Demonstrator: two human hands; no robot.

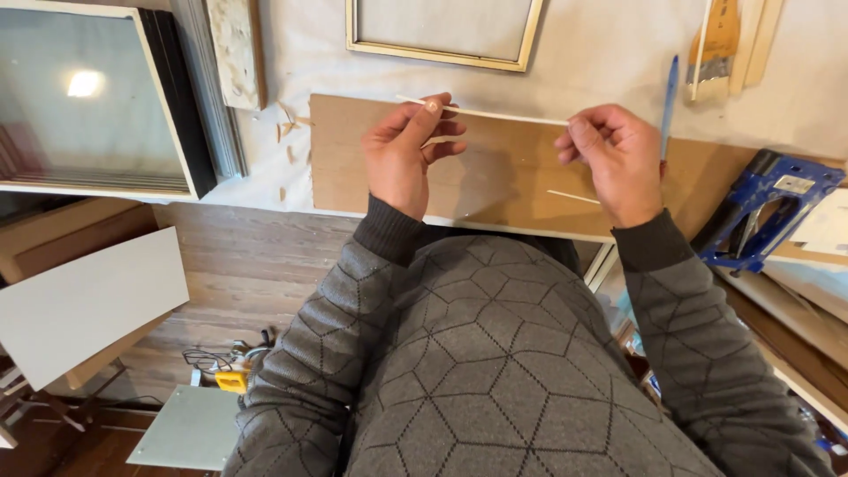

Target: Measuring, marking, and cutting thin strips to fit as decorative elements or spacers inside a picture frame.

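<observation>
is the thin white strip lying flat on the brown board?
No. The thin white strip is lifted off the brown board, pinched at its ends by the left hand and right hand.

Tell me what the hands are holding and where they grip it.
A thin pale wooden strip, held over the brown board: the left hand pinches it near its left end, the right hand pinches its right end.
</observation>
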